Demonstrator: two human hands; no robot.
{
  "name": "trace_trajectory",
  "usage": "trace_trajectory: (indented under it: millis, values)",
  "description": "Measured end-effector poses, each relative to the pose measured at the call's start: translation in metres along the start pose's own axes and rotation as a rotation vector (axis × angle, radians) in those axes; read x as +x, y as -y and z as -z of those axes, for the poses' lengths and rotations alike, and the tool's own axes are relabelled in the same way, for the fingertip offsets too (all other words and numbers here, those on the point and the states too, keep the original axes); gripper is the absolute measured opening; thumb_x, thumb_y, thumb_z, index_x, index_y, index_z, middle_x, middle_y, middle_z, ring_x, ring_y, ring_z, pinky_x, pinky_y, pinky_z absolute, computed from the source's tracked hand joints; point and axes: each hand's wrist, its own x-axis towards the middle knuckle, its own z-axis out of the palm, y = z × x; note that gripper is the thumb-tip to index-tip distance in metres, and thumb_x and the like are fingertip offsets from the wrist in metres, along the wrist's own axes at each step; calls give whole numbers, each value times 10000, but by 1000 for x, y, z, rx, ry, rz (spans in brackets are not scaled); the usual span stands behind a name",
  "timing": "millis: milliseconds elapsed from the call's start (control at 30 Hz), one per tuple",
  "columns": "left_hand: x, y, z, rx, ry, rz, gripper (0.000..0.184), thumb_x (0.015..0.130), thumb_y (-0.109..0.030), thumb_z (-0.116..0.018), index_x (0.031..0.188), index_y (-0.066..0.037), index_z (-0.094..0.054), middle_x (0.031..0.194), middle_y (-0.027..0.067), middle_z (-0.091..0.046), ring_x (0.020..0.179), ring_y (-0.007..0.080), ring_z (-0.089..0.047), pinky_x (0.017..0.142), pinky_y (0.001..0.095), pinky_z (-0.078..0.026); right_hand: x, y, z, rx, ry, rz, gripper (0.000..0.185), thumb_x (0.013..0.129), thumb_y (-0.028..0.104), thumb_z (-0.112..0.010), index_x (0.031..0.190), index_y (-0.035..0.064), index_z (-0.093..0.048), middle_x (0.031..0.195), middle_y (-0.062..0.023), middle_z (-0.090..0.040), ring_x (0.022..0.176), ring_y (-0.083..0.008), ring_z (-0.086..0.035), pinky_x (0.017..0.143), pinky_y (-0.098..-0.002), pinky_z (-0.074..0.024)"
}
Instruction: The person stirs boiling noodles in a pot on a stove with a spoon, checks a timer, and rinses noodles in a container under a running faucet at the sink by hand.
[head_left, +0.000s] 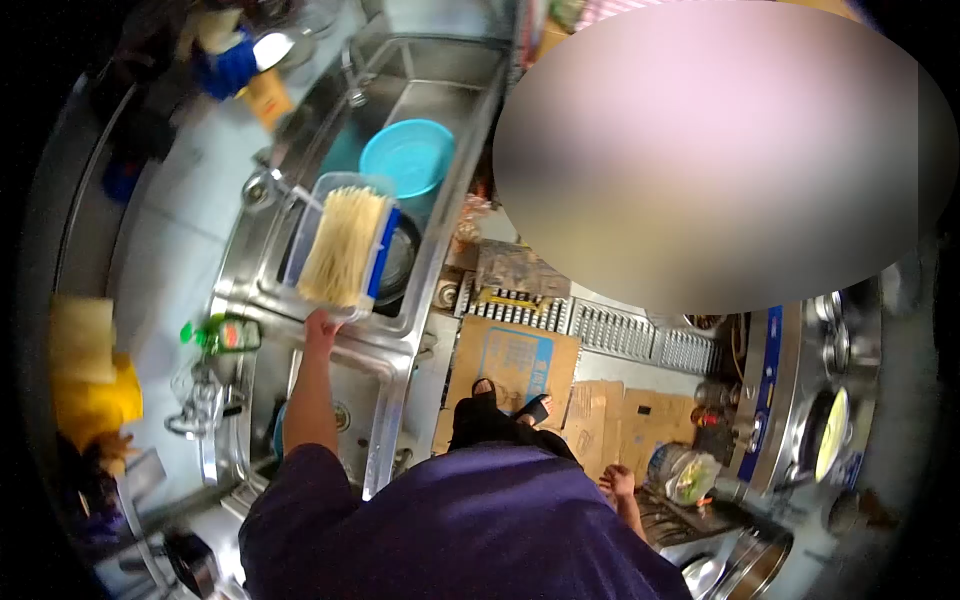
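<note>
Our left hand (318, 326) grips the near end of a clear rectangular plastic container (302, 250), already loaded with long, thin, pale strands (345, 245), above the stainless-steel sink (425, 100), while our right hand (620, 481) hangs half-curled, its grip unclear.

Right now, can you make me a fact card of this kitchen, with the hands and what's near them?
left hand: the left hand grips the near end of a clear container
inside container: pale, thin sticks or strands, too blurry to name
right hand: the right hand is loosely curled near a plastic bag; cannot tell if it holds anything
in sink: a light blue basin, beyond the container
beside sink: a bottle with a green top
on floor: flattened cardboard
</note>
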Motion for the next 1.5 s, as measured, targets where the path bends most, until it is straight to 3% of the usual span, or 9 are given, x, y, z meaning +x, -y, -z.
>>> trace_trajectory:
  millis: [233,367,467,667,967,1033,1167,1200,1500]
  values:
    - [-3,0,-64,-14,37,-16,95,776,-174,-578,794,-81,-575,884,95,-649,852,258,-655,796,513,-535,0,31,1,-130,57,-42,203,883,97,-540,710,14,-473,623,-87,-458,510,-163,-487,455,-342,-434]
    - [32,58,-68,143,-29,-203,84,746,-109,-592,792,-54,-547,706,55,-534,662,229,-586,733,447,-540,-12,80,-26,-283,-122,-21,251,888,72,-524,666,42,-411,577,-57,-396,470,-140,-405,432,-340,-369]
    - [37,90,-112,-423,70,-134,95,740,-20,-556,823,-26,-511,704,53,-442,580,206,-501,625,394,-536,-2,97,-27,-244,-28,105,184,886,93,-533,735,-3,-491,626,-77,-478,504,-168,-485,450,-341,-419]
    - [59,130,-181,-480,-737,6,256,669,108,-521,900,-3,-514,889,140,-535,686,287,-582,588,466,-567,4,111,-31,-219,23,166,306,865,203,-612,1048,-38,-566,849,-129,-622,729,-239,-654,582,-342,-542]
    - [69,148,-177,-575,-864,-36,348,673,103,-534,1002,-10,-533,1011,160,-568,782,336,-595,571,449,-547,27,87,-4,-305,37,-63,284,886,116,-585,1104,-58,-532,819,-164,-604,641,-245,-624,539,-347,-518]
    - [65,135,-173,-412,-916,82,324,691,92,-527,1008,23,-521,1035,180,-559,838,348,-588,601,468,-546,9,103,-25,-309,-27,-50,217,888,123,-553,696,54,-479,595,-44,-466,501,-157,-503,454,-312,-455]
    - [81,144,-158,-492,-917,175,343,734,56,-508,1072,83,-457,1102,222,-509,919,386,-573,691,522,-566,81,69,22,-246,274,-80,204,877,180,-583,980,4,-573,779,-105,-607,636,-227,-620,548,-356,-531]
    - [83,145,-155,-489,-914,174,343,734,56,-508,1072,83,-457,1102,222,-509,919,386,-573,691,522,-566,45,97,-18,-370,43,-59,279,876,189,-591,1078,-1,-563,869,-123,-629,718,-238,-650,599,-352,-545]
    - [62,117,-180,-262,-926,308,539,773,-68,-595,1269,17,-402,1264,193,-476,1138,395,-482,962,598,-387,-1,151,-71,-421,23,94,258,891,172,-581,1061,-21,-562,897,-126,-624,738,-233,-651,616,-352,-544]
